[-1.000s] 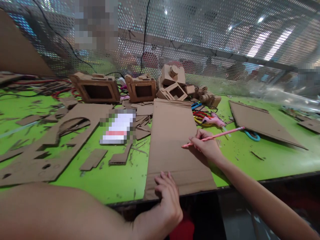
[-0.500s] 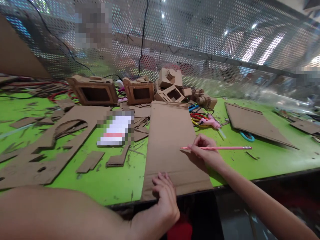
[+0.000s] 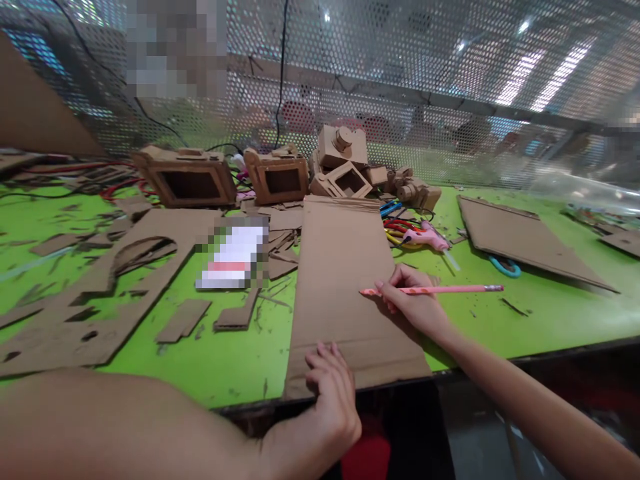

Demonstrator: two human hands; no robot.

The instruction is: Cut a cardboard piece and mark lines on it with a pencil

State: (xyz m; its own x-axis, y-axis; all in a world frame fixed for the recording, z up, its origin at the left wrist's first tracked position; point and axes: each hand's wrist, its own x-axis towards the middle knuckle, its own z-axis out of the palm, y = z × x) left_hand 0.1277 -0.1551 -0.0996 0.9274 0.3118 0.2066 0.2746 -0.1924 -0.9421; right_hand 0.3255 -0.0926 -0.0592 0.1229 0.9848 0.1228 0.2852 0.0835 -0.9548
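A tall sheet of brown cardboard (image 3: 340, 253) lies on the green table in front of me, its near end at the table edge. My left hand (image 3: 333, 390) rests on its lower part, fingers stretched out over the surface. Between the thumb and fingers of my right hand (image 3: 415, 303) is a pink pencil (image 3: 460, 289), held almost level. The tip points left and is over the middle of the sheet; whether it touches I cannot tell. The eraser end sticks out to the right, past the hand.
Cardboard model cameras (image 3: 343, 147) stand along the back by a perforated metal screen (image 3: 375, 80). A pink glue gun (image 3: 425, 237) lies right of the sheet, near another cardboard piece (image 3: 530, 240). A cut-out cardboard panel (image 3: 120, 300), scraps and a blurred white rectangle (image 3: 235, 253) are on the left.
The view has shifted slightly. Both hands stay nearly in place on the sheet, and the pink pencil is still in my right hand with its tip at about the same spot.
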